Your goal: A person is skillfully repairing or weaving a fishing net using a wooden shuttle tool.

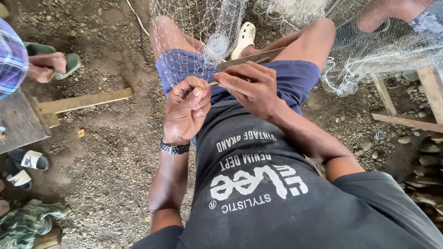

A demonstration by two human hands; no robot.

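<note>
A seated person's left hand point(187, 108) pinched white fishing net point(203, 50) mesh between its fingers. The right hand point(251, 85) gripped a thin netting needle point(213, 83), fingers pressed together, over the lap.

Daylit gravel floor point(115, 152), wooden planks point(85, 100), dark bench point(18, 122) at left.

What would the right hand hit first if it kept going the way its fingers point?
Right hand points toward the left hand; its thin netting tool tip already meets those fingers, so likely the left hand first. Depth unclear.
</note>
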